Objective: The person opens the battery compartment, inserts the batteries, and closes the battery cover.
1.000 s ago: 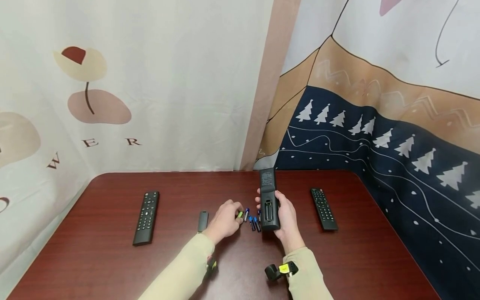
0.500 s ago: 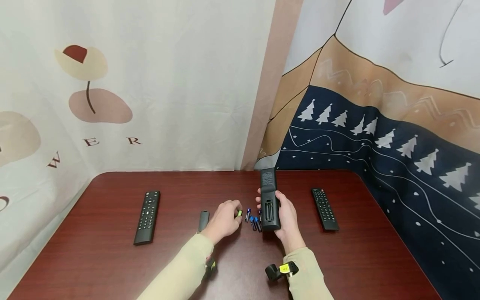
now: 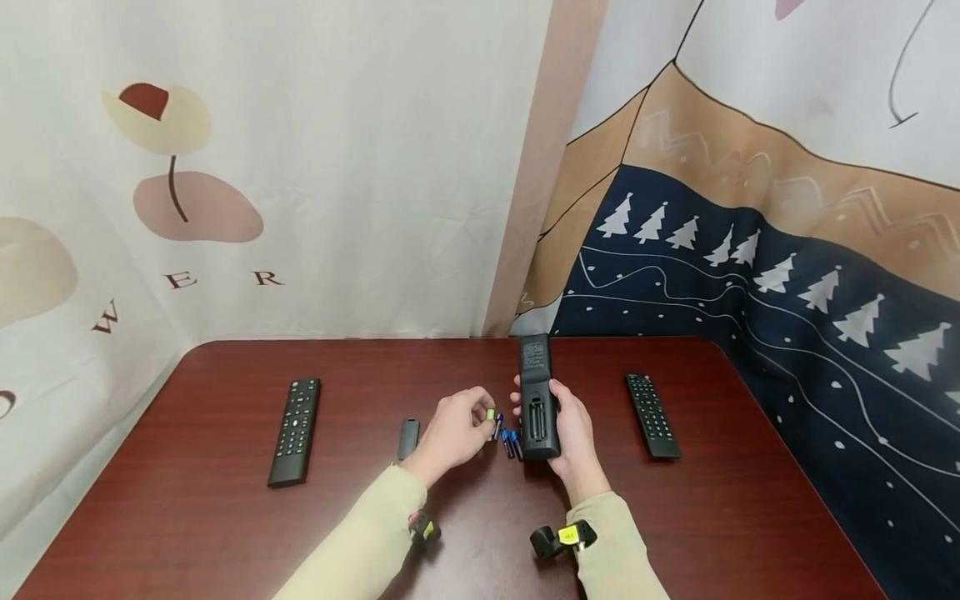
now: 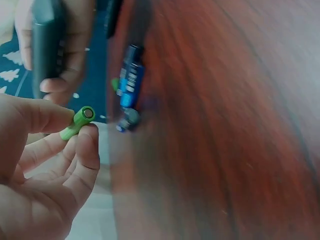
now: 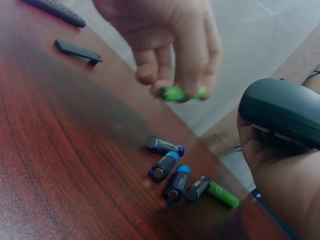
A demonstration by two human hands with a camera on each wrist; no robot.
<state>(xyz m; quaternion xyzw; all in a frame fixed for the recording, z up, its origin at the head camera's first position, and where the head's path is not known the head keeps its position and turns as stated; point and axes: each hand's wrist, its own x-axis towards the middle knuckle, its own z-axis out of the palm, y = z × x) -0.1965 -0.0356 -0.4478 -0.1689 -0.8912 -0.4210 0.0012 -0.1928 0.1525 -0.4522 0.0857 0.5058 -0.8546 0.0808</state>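
Between thumb and fingertips, my left hand (image 3: 454, 429) pinches a green battery (image 4: 80, 122), held above the table with one metal end showing in the left wrist view. My right hand (image 3: 576, 429) grips a black remote control (image 3: 535, 375), its back turned up and its battery compartment (image 3: 537, 418) uncovered. What lies inside that compartment is too small to tell. Below the two hands, several blue-and-black batteries (image 5: 176, 184) lie close together on the table. One more green battery (image 5: 223, 194) touches or nearly touches the rightmost of them.
A battery cover (image 3: 408, 438) lies left of my left hand. One remote (image 3: 294, 433) rests at the table's left, another remote (image 3: 652, 417) at its right. Curtains (image 3: 360, 183) hang behind the dark red table (image 3: 187, 517). A camera (image 3: 555, 540) sits on my right wrist.
My left hand has lifted slightly and moved right with the green battery, closer to the remote. My right hand and the remote have stayed almost still.
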